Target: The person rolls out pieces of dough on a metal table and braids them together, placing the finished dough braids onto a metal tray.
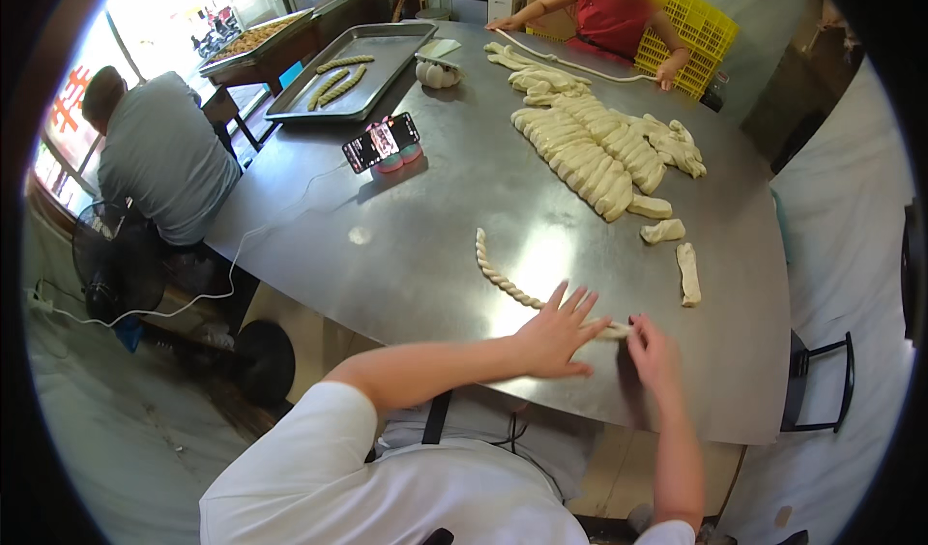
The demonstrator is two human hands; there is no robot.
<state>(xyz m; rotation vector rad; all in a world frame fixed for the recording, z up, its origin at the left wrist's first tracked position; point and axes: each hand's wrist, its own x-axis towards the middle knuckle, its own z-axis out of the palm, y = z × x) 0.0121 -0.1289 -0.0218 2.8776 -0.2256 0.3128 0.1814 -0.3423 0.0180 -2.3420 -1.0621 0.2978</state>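
Observation:
My left hand (pixel 558 336) lies flat with fingers spread over a strand of dough on the steel table (pixel 406 255). A twisted dough rope (pixel 500 276) curves away from beneath its fingers to the far left. On the other side, a smoother stretch of dough shows between my two hands. The fingertips of my right hand (pixel 654 349) pinch that end. Part of the strand is hidden under my left palm. Beyond my right hand are a loose dough strip (pixel 689 275), a short dough piece (pixel 662 231) and rows of cut dough strips (pixel 573 157).
Across the table, a person in red (pixel 616 15) holds a long dough rope (pixel 573 62). A metal tray (pixel 348 113) carries several twists. A propped phone (pixel 380 142) trails a white cable (pixel 250 237) over the left edge. Another person (pixel 163 153) sits beside a fan (pixel 119 255).

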